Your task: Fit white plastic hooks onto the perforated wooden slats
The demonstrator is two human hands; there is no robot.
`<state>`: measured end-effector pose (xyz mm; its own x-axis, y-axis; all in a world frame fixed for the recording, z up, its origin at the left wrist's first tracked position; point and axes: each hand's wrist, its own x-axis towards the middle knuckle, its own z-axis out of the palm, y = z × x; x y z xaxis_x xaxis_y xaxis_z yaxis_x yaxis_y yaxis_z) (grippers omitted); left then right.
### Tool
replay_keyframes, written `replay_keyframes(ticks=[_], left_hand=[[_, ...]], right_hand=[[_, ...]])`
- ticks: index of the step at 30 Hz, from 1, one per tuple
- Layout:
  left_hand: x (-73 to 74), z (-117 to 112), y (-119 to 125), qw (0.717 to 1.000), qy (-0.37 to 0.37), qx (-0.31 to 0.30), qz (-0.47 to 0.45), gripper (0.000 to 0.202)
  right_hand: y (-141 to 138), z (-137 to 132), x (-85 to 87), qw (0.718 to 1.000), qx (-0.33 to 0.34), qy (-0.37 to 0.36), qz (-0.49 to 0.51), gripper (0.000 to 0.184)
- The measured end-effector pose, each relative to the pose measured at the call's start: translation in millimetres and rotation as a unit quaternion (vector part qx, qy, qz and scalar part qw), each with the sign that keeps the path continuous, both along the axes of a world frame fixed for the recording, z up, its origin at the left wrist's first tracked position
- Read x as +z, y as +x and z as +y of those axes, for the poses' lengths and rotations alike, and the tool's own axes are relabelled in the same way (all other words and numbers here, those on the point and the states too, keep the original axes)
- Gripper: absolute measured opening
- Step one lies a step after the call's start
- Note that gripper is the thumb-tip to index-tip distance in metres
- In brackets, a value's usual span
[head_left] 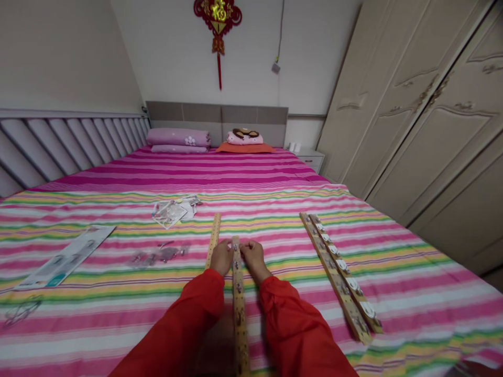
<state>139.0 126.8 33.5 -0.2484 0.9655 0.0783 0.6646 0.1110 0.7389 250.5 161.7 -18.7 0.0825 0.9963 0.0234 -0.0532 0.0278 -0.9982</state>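
A narrow wooden strip with a row of small metal fittings runs away from me between my forearms. My left hand is at the left edge of its far end, fingers closed around that edge. Across from it, my right hand is closed in a pinch beside the strip's right edge; anything between its fingertips is too small to make out. A metal fitting sits on the strip between both hands. Just left lies a second wooden strip with rows of holes, partly hidden behind my left hand.
On the right lie two wooden strips, one with metal pieces and one with white coiled pieces. Small plastic bags, packets, a long flat package and a thin coil lie left on the striped bedspread.
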Motion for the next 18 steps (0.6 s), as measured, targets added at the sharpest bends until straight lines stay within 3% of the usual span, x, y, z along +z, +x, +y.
replay_keyframes(ticks=[6,11,18], left_hand=[[-7.9,2.7,-2.8,0.999,0.015,-0.027,0.018,0.041],[-13.1,5.2,-6.4,0.997,0.022,-0.065,0.034,0.033],[-22.3,12.5,-8.6,0.991,0.010,-0.116,0.064,0.030]], right_hand=[[-0.6,1.6,-6.7,1.000,0.005,-0.004,-0.020,0.013],[1.3,-2.1,-5.0,0.998,0.029,0.033,-0.037,0.033],[6.9,-3.0,4.1,0.971,0.097,0.094,-0.199,0.033]])
